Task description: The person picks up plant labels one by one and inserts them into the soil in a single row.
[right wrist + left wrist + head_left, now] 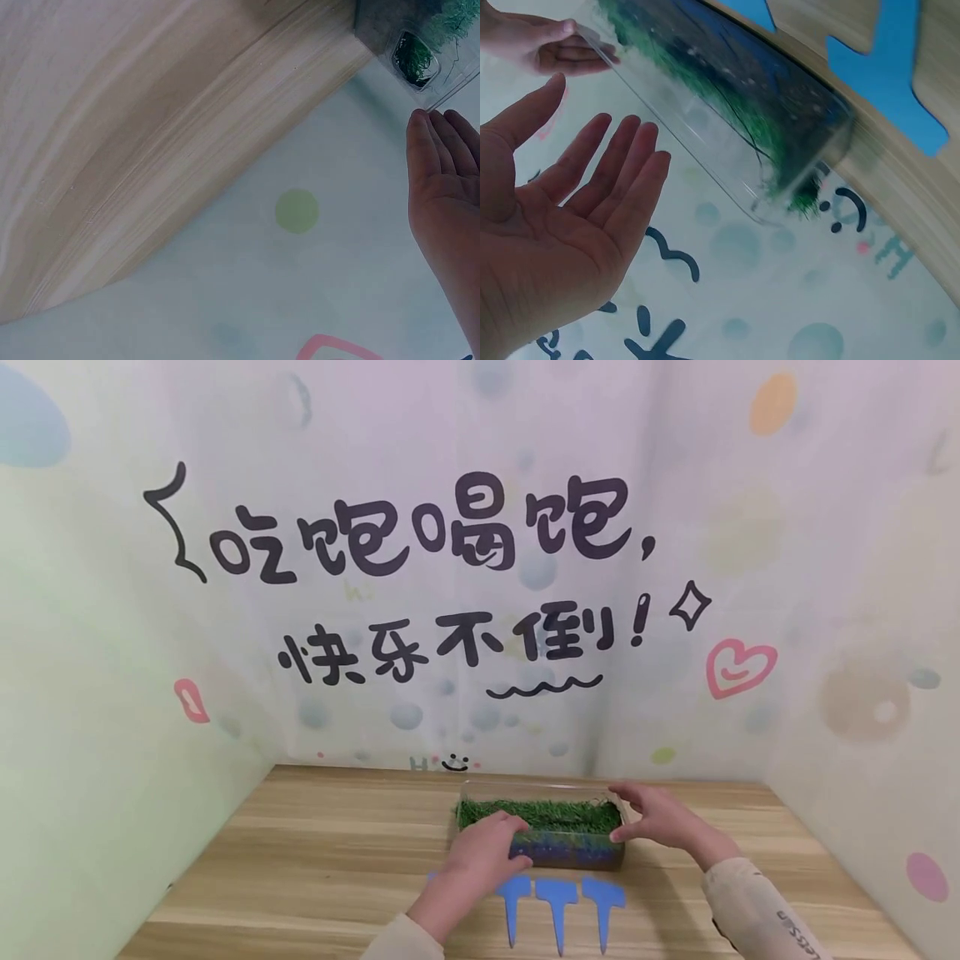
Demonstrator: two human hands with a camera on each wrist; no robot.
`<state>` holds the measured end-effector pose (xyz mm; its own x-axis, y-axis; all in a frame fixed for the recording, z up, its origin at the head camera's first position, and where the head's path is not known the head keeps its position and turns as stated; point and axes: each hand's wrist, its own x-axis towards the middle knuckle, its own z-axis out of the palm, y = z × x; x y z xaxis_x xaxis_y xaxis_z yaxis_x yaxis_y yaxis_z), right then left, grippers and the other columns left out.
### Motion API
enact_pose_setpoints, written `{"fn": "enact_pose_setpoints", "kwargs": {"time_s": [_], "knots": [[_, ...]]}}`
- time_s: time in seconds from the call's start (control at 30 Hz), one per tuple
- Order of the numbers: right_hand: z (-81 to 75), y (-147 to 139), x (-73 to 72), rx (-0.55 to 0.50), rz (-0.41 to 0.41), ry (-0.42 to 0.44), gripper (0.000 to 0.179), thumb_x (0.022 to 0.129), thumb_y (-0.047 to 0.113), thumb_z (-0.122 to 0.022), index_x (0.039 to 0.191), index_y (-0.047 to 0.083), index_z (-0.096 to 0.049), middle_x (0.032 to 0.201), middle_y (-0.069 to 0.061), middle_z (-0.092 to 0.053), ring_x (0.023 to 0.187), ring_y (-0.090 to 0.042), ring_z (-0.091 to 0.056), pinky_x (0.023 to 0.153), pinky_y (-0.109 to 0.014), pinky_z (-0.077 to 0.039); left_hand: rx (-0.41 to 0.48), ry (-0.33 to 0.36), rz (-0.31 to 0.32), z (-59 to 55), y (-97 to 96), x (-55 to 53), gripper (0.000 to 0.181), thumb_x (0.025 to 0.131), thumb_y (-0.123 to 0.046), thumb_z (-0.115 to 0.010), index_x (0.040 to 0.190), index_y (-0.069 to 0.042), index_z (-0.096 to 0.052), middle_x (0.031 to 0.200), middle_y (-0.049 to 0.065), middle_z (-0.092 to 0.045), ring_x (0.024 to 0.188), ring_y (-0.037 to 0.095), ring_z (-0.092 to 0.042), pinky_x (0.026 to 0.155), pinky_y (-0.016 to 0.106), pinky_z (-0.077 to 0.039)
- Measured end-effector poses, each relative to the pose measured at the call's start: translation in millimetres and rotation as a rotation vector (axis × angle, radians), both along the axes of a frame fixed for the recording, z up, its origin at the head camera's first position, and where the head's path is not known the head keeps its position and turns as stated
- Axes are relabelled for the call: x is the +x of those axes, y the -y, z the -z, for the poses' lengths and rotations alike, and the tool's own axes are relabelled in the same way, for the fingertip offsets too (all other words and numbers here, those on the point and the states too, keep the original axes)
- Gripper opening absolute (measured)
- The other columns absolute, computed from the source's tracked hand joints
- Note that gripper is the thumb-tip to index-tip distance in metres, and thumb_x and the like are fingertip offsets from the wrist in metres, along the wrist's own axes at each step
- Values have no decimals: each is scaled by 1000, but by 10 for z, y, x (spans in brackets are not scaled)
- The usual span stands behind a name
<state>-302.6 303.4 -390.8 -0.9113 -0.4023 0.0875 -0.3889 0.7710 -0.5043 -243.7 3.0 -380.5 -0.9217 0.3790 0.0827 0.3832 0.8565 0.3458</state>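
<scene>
A clear plastic box (540, 856) stands on the table, with green artificial grass (551, 814) over a dark bluish layer inside. My left hand (480, 852) hovers at the left part of its front, overlapping it in the head view. The left wrist view shows that hand (577, 202) with its palm turned up, fingers apart and nothing between them. At the box's right end is my right hand (663, 817), thumb by the front corner and fingers by the back one. In the right wrist view, the straight fingers of this hand (450, 180) reach the box's rim.
Several blue T-shaped plant labels (557, 893) lie in a row before the box, one partly behind my left hand. The wooden table (330, 835) meets a printed backdrop (405, 718) at the back and sides.
</scene>
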Motion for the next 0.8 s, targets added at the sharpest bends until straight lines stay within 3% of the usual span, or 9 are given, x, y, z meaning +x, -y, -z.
{"fn": "enact_pose_setpoints", "kwargs": {"time_s": [0.3,0.53,0.8], "knots": [[-7,2,-8,7,12,16,82,80,32,-83,142,-8,-47,144,-35,-47,126,-55,-51,99,-59,-49,-8,90,64,88,-317,37,35,89,-36,-75,121,-24,-70,116,-4,-70,101,18,-67,76,33,-57],[-16,16,8,22,4,0,81,80,31,-84,141,-8,-49,143,-35,-49,125,-54,-52,98,-59,-50,-117,75,97,222,-530,46,29,90,-42,-73,115,-28,-71,98,-11,-70,84,7,-66,66,26,-54],[-15,12,8,17,-1,8,82,80,32,-84,141,-9,-48,143,-36,-48,123,-55,-53,97,-58,-50,-236,40,107,321,-699,72,29,88,-50,-72,112,-33,-71,111,-11,-69,98,9,-66,76,27,-57]]}}
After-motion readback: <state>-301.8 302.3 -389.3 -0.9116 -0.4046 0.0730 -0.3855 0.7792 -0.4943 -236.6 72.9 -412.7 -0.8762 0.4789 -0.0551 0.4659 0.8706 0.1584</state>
